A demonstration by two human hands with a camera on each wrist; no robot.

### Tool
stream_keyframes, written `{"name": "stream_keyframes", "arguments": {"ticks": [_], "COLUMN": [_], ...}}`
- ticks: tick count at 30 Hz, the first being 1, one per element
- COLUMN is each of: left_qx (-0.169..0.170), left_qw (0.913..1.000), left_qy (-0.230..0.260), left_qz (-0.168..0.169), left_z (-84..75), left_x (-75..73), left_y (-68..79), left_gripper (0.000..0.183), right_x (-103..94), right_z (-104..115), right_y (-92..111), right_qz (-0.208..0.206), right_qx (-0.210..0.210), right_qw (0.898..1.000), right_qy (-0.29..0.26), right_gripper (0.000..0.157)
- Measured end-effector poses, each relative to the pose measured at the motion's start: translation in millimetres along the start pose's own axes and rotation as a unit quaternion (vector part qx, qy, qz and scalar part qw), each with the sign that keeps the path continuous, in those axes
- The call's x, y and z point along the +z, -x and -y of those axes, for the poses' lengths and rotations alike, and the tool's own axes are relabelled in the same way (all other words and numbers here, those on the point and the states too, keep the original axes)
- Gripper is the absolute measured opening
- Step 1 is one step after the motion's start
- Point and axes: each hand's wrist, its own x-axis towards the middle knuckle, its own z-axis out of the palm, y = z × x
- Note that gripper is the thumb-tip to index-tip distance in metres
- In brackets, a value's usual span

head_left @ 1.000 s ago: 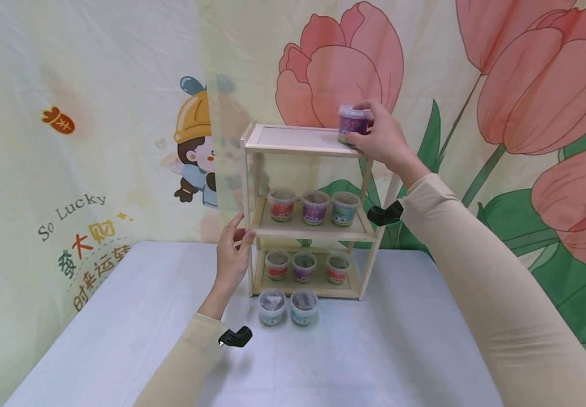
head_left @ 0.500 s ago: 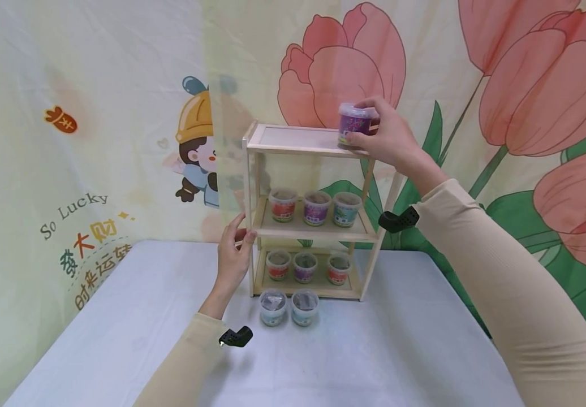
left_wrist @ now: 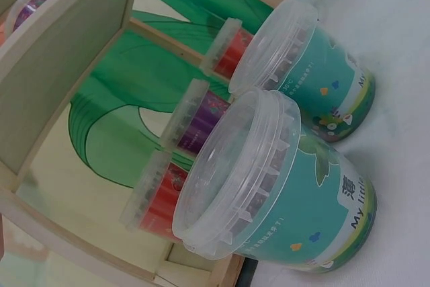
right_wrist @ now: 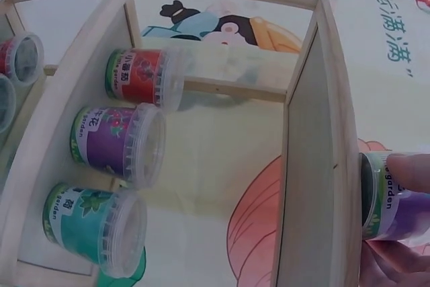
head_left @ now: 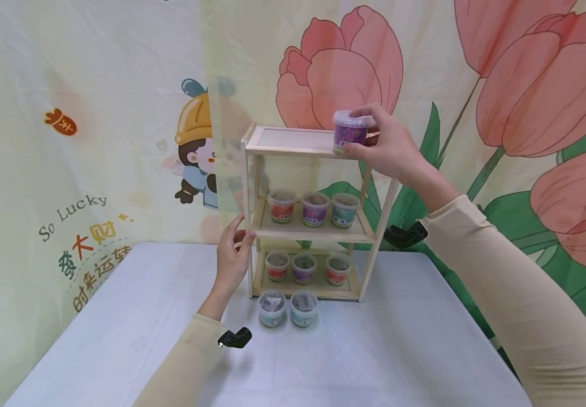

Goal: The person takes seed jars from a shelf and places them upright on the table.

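A purple cup [head_left: 350, 134] is held at the right end of the top board [head_left: 293, 140] of a small wooden shelf [head_left: 293, 233], at its front edge; whether its base bears on the wood cannot be told. The right hand [head_left: 387, 141] grips it, thumb low on the near side and fingers up by the clear lid [head_left: 343, 117]. The left hand [head_left: 233, 251] holds the shelf's left front post, thumb and fingers curled about it.

The plastic cup looks light and fairly stiff, its printed wall probably smooth enough to slip from a loose pinch. It is unlikely to shatter, though a hard squeeze could flex the wall. The surer hold would seem to be around the body, below the rim, as a lid pinched alone might come away.

Compared with half a second earlier, the cup sits slightly lower and farther left, nearer the board's front edge, the right hand moving with it; the left hand keeps its place.
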Motion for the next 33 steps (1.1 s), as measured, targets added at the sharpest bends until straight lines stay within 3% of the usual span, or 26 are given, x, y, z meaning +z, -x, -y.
{"name": "stream_keyframes", "arguments": {"ticks": [9,16,22,33], "left_qx": [0.004,0.005,0.009,0.019], "left_qw": [1.0000,0.9999,0.9998,0.9996], "left_qy": [-0.009,-0.013,-0.015,-0.019], "left_qz": [-0.001,0.000,-0.003,-0.005], "left_z": [0.0,0.2,0.8,1.5], "left_x": [0.3,0.3,-0.6,1.2], "left_y": [0.6,0.8,0.4,0.3], "left_gripper": [0.055,0.054,0.053,0.053], "right_x": [-2.4,-3.5,-2.6,20.1], "right_z": [-0.9,-5.9,-12.2,-40.9], "right_y": [18.3,42.1,60.8,101.6], "right_qz": [-0.011,-0.037,-0.033,-0.017], "right_qx": [-0.018,-0.037,-0.037,-0.074], "right_qw": [1.000,0.999,0.999,0.997], "right_qy": [-0.004,0.010,0.014,0.015], "right_gripper": [0.063,0.063,0.062,0.063]}}
